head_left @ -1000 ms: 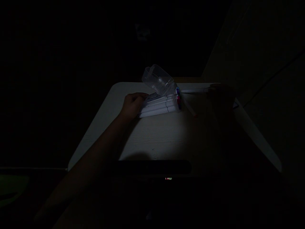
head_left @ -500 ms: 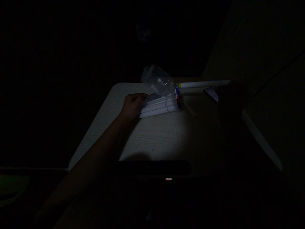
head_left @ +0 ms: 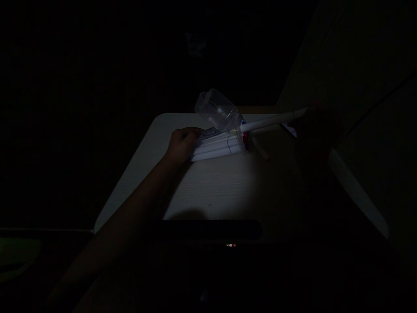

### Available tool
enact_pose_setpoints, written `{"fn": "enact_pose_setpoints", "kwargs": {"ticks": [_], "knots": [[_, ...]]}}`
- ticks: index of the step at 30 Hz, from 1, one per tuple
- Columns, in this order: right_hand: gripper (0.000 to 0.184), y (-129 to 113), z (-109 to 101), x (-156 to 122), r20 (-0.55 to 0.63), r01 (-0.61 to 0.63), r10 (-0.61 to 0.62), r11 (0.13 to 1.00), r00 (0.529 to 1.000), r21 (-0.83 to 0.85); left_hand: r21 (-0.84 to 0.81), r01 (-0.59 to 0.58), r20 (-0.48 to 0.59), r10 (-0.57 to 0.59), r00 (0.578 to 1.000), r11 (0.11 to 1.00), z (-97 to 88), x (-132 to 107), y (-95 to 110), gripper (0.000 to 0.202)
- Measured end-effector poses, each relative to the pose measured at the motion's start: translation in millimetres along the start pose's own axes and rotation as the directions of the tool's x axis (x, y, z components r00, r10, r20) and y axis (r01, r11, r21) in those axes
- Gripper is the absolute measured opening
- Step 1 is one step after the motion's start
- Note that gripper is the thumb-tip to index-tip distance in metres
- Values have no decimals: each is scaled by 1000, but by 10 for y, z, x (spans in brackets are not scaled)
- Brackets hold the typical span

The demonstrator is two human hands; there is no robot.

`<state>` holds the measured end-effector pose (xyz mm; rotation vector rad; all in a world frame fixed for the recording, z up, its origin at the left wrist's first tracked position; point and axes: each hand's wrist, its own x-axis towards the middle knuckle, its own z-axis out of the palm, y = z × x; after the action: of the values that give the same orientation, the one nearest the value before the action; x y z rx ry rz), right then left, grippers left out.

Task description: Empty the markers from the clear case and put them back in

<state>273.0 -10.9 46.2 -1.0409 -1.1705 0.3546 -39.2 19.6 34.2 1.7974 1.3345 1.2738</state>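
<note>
Darkness could make my right hand [head_left: 312, 130], gripping a marker [head_left: 270, 121], miss the case [head_left: 218, 141] my left hand [head_left: 180, 145] steadies

A dim room, seemingly a home study corner: a small white desk [head_left: 202, 187] holds a clear case of markers [head_left: 218, 145] under one light.

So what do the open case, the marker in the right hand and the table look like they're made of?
The case looks like clear, glossy plastic: the dark background shows through its raised lid, with bright glints. The marker looks like smooth white plastic with a matte barrel. The table shows a pale surface with faint grain lines, possibly wood-look laminate; the dim light leaves that open.
</note>
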Motion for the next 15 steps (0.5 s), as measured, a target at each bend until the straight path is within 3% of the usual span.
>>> {"fn": "enact_pose_setpoints", "kwargs": {"ticks": [2, 4, 5, 10, 15], "knots": [[25, -121, 31, -70, -120, 122, -121, 993, 985, 0, 2, 5, 2, -5, 1000, 1000, 0, -2, -3, 35], [23, -254, 57, -143, -125, 227, -232, 972, 965, -53, 12, 12, -3, -12, 1000, 1000, -1, 0, -9, 35], [23, -320, 70, -176, -70, 249, -255, 964, 964, -91, 19, 11, -4, -11, 1000, 1000, -2, 2, -11, 35], [20, -541, 141, -289, 36, 265, -265, 927, 964, -266, 20, 13, 4, -14, 1000, 1000, -4, 6, 0, 34], [21, -457, 191, -313, 42, 300, -298, 932, 954, -202, -1, 8, -3, -8, 1000, 1000, -6, -1, 1, 34]]}}
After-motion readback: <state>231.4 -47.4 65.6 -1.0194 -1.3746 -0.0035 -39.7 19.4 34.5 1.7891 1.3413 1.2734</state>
